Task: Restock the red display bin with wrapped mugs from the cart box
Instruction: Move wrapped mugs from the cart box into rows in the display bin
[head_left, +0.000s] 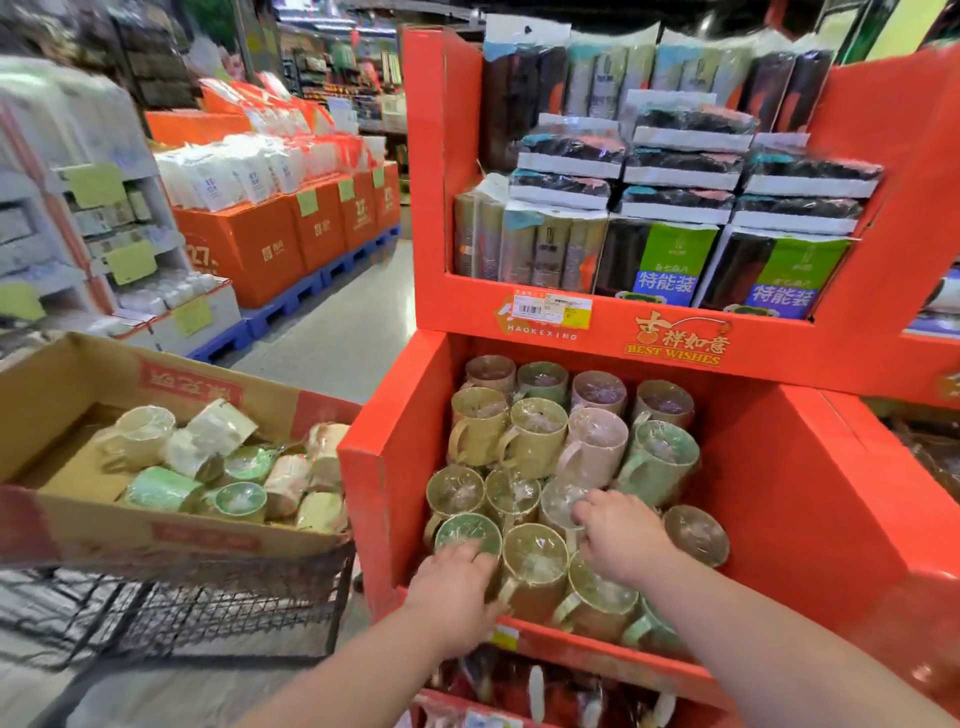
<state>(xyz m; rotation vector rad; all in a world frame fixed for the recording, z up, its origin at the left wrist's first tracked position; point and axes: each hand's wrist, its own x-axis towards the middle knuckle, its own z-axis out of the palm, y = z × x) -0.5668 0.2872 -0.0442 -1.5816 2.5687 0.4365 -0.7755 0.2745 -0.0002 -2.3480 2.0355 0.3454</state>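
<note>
we are reaching both hands into the red bin (779, 467), where wrapped mugs (535, 431) are standing in rows. our left hand (457, 587) is curling its fingers round a green mug (465, 531) at the front left, while our right hand (621, 540) is lying over a pale mug (558, 501); we cannot tell whether it is gripping. loose mugs (234, 467) are lying in the cardboard box (156, 374) on the cart (208, 597) to the left.
</note>
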